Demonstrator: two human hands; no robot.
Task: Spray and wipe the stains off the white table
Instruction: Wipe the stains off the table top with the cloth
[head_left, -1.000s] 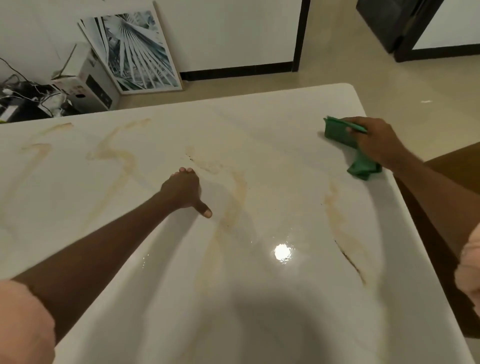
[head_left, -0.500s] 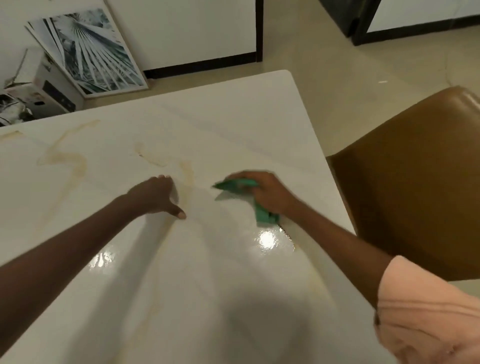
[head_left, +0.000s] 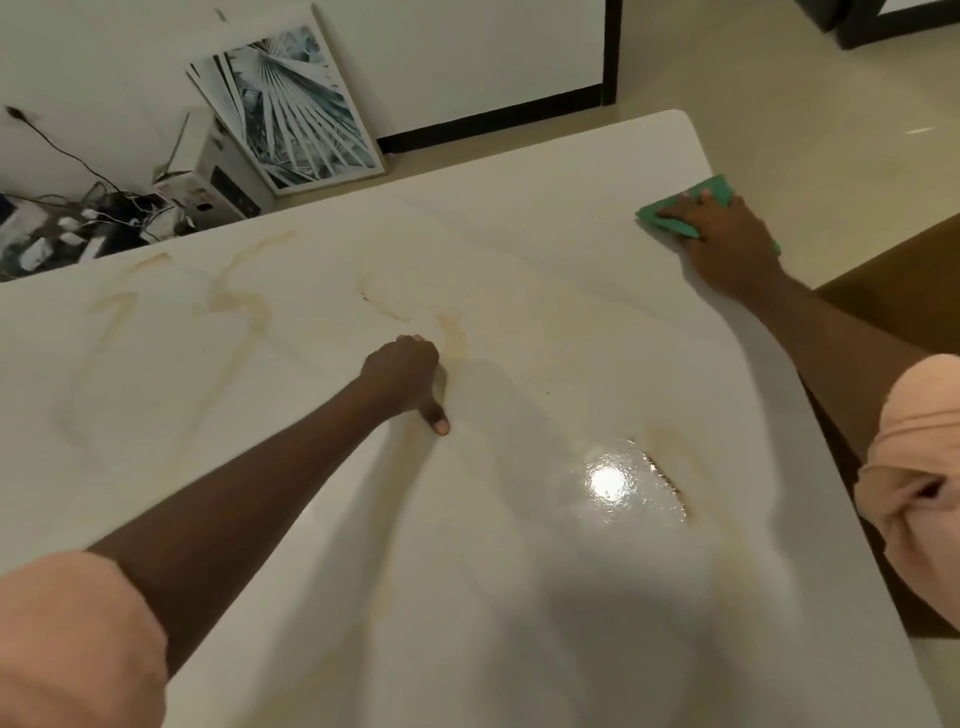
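Progress: judged from the surface, the wiping is partly done; the middle and right of the worktop look mostly pale and wet, while the left half keeps its marks, so most of the stained area is still to do. No spray bottle is in view, so I cannot tell whether more spraying is due.
Worktop (head_left: 519, 218): white, glossy, rounded at the far right corner; it fills most of the view, and a wet patch near the right edge mirrors a ceiling light.
Left stains (head_left: 228, 332): long tan zigzag streaks across the far left of the worktop, dry-looking and untouched.
Middle stain (head_left: 452, 332): a fainter tan smear just beyond the left hand, with small dark specks scattered nearby.
Right stain (head_left: 670, 457): a tan curve with a thin dark line along the edge of the wet patch, near the right edge; it is thinned but not gone.
Right hand (head_left: 722, 234): fingers spread flat, pressing the cloth down on the worktop near the far right corner.
Left hand (head_left: 410, 374): planted on the middle of the worktop as a brace, thumb stretched out toward the person; it holds nothing, the other fingers are hidden behind the knuckles.
Cloth (head_left: 675, 215): green, folded flat, lying under the right hand with its edges showing beyond the fingers.
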